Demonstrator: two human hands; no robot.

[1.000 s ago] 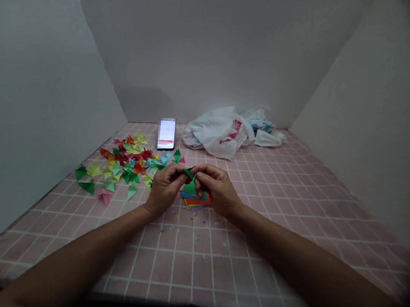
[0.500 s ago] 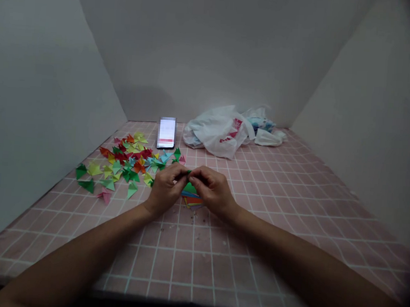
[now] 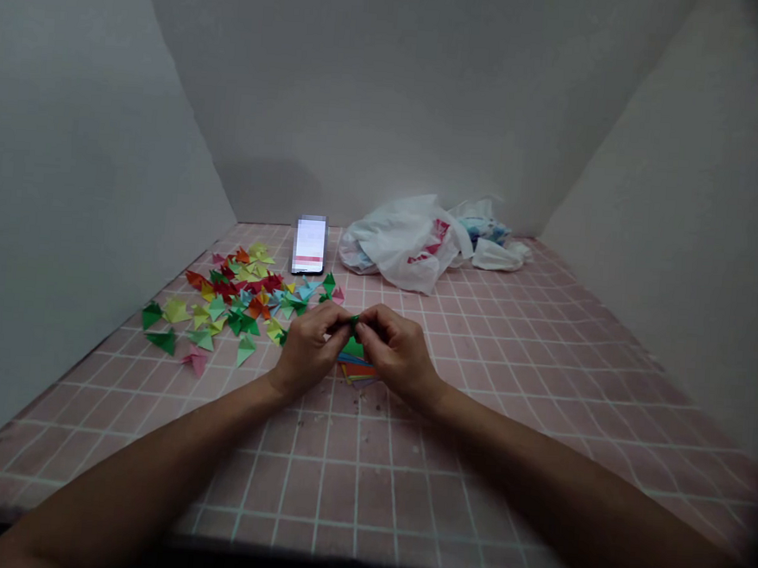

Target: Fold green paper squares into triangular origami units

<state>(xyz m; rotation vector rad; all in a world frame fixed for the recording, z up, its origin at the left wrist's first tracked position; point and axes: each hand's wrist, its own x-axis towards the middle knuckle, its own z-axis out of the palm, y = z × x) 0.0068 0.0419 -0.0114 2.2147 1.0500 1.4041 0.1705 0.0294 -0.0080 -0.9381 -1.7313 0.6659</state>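
Note:
Between my fingertips is a small folded piece of green paper (image 3: 354,319), mostly covered by the fingers. My left hand (image 3: 313,342) pinches it from the left, and my right hand (image 3: 395,346) pinches it from the right. Under and just behind the hands lies a stack of coloured paper sheets (image 3: 358,371), with green on top and blue, orange and yellow edges showing below. To the left of my left hand spreads a loose pile of folded paper shapes (image 3: 243,322) in green, yellow, red, orange, blue and pink.
A phone with a lit screen (image 3: 310,245) stands upright behind the pile. White plastic bags (image 3: 399,238) lie crumpled at the back, beside a blue-and-white packet (image 3: 487,229). Tiny scraps dot the pink checked tablecloth (image 3: 352,490). Pale walls enclose three sides.
Both hands stay together, still pinching the green paper. The fingertips have shifted very slightly, and a bit more of the green paper shows between them.

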